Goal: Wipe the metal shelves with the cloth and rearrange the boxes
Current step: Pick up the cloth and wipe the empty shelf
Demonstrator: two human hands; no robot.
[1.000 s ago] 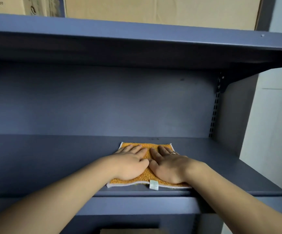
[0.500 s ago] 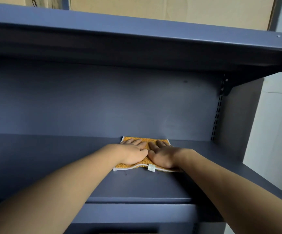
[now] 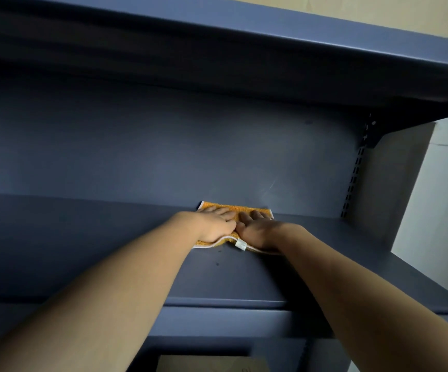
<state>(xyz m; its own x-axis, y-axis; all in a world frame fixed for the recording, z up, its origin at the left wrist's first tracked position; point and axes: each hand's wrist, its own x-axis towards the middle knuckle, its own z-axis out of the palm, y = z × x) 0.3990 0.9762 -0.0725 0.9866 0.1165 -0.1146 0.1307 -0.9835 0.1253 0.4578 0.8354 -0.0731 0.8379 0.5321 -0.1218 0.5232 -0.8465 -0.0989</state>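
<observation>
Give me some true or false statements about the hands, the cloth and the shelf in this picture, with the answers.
1. The left hand and the right hand both press flat on the orange cloth. True.
2. The cloth lies at the front lip of the metal shelf. False: it is at the back, against the back panel.
3. A white tag shows on the cloth's near edge. True.
4. A box stands on the shelf beside the cloth. False: no box shows there; a cardboard box sits on the upper shelf.
</observation>
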